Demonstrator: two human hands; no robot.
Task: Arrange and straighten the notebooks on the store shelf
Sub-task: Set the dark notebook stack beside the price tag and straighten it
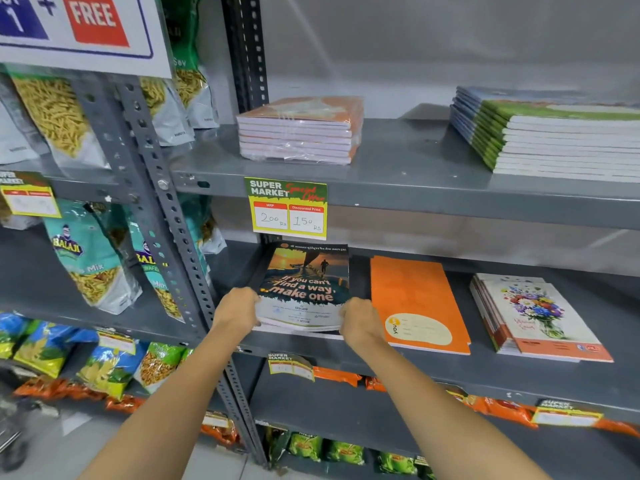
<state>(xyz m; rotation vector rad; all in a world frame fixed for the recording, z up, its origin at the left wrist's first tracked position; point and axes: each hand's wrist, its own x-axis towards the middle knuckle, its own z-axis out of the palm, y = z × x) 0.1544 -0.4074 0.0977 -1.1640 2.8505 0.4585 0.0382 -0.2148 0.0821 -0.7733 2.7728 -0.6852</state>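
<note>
A: You're standing at a grey steel rack (pixel 415 188) in a shop, snack bags (pixel 86 268) hanging off to your left and notebooks lying on two shelves ahead of you.

B: And what am I holding?

A: Going left to right: your left hand (pixel 239 308) is gripping the left edge of the sunset stack (pixel 303 289) on the lower shelf, and your right hand (pixel 360 320) is clasping its right front corner. The stack is sitting a little askew, its front overhanging the shelf lip.

B: How should I be squaring it?

A: Be pressing both palms inward together so the loose books underneath are lining up with the top cover, then be sliding the whole pile back, I'd say, until its front runs parallel to the lip. Keep a gap from the orange notebook (pixel 415 306) just beside your right hand, so you aren't nudging it.

B: And further right?

A: The flower stack (pixel 536 317) is fanning out and looks like it is waiting for the same treatment.
</note>
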